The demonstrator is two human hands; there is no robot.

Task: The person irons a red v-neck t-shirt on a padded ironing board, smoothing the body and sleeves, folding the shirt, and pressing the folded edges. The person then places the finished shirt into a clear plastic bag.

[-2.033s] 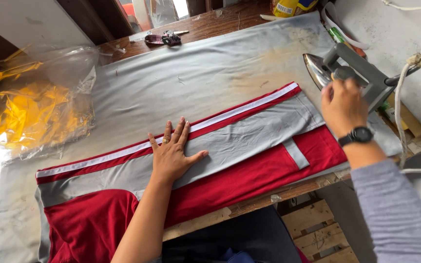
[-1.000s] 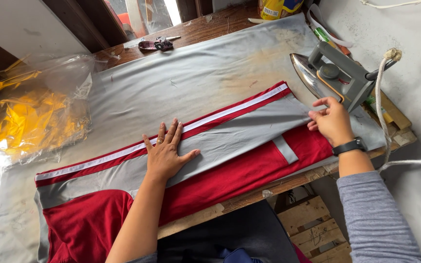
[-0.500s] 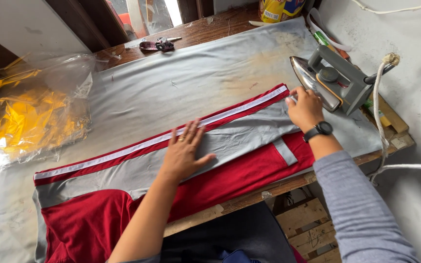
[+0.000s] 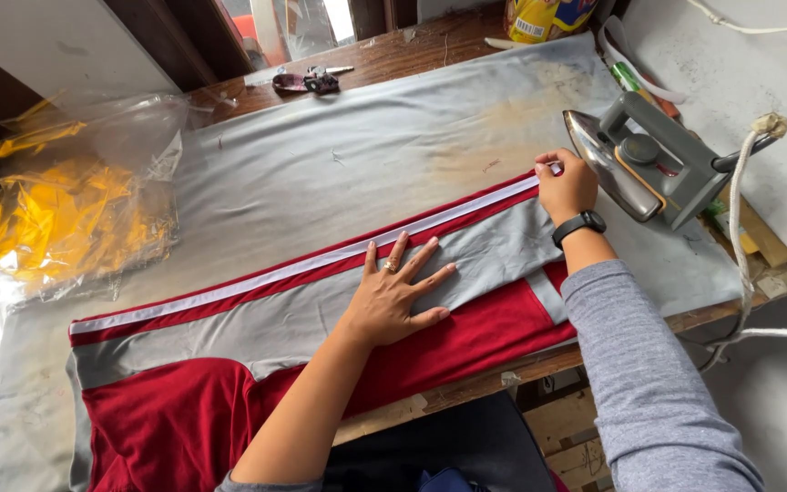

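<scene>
My left hand (image 4: 393, 296) lies flat and open on the red-and-grey garment (image 4: 321, 319) while my right hand (image 4: 565, 185) pinches its white-striped end just beside the iron (image 4: 644, 164), where a knuckle could, I judge, brush the soleplate.

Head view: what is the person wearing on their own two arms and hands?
The right arm is covered by a grey long sleeve of ribbed knit, ending just short of a black wristwatch with a dark band worn above the right hand. The left forearm is bare, no sleeve showing on it. The left hand wears a small ring on one finger.
</scene>
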